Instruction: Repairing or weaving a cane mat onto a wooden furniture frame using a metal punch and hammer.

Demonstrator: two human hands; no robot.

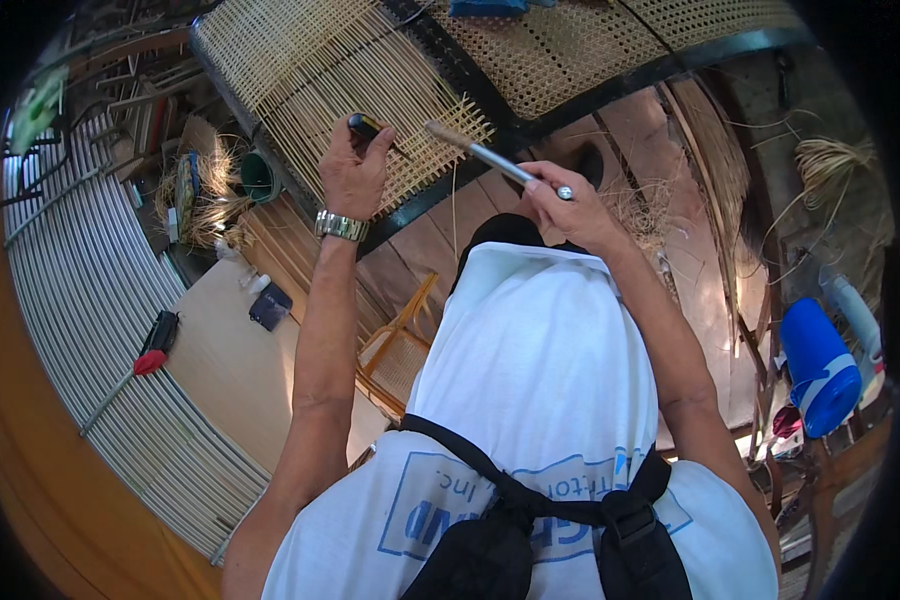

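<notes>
A cane-woven panel (370, 85) in a dark frame lies ahead of me, its strips loose and open-ended near the front corner. Over this corner, my left hand (356, 170) is closed around a tool with a black-and-yellow handle (364, 125). A thin dark shaft seems to point from it toward the weave; its tip is too small to tell. My right hand (568, 205) grips a slim silver rod-like tool (500, 161) near its rounded end. The tool's brownish far end hovers by the weave's edge; I cannot tell whether it touches.
A second cane panel (610, 60) adjoins on the right. To the left are a pale board (235, 350), ribbed metal sheeting (80, 270), a green bucket (258, 177) and loose cane strands (215, 200). A blue container (820, 365) and a cane coil (832, 165) sit at right.
</notes>
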